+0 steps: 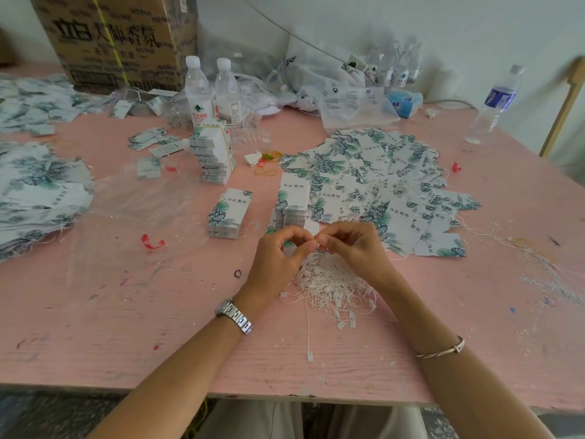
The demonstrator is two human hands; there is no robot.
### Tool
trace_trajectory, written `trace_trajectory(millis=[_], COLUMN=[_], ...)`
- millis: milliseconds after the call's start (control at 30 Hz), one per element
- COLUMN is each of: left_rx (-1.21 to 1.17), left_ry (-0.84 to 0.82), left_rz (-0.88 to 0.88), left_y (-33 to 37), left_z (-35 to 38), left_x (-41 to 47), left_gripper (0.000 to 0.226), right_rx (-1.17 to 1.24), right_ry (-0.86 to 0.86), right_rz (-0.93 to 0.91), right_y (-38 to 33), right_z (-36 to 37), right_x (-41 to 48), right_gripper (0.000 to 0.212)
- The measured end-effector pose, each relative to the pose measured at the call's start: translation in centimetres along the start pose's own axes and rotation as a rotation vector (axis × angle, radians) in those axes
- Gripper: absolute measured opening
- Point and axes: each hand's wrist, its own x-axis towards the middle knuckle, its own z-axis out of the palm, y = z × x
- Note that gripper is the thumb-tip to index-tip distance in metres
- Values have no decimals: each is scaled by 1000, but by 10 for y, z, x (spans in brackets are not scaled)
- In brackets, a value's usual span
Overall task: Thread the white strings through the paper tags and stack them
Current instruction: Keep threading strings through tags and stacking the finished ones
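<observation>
We work at the pink table (95, 312), with the big spread of threaded tags (380, 172) far right, where finished ones land within reach. Two neat stacks of tags (229, 213) sit just beyond our hands. The string pile (329, 286) lies near, directly under us. Our left hand (278, 258) and right hand (351, 245) pinch together, apparently on one string end; the grip itself is too small to tell

Paper tags (329, 198) read 玮宸服饰; bottle label (199, 115) 农夫山泉 (box print blurred).
</observation>
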Motion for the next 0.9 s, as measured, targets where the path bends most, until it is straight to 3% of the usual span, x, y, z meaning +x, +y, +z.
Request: trace_trajectory(millis=[500, 900], left_rx=[95, 135], left_ry=[43, 219], left_rz=[42, 89], left_y=[1, 11], left_z=[1, -5], left_x=[-2, 3], left_gripper=[6, 34], right_rx=[-28, 348], right_ry=[-18, 29], right_rz=[-27, 119], right_y=[0, -1], right_z=[1, 0], right_x=[-3, 0], right_gripper=[6, 15])
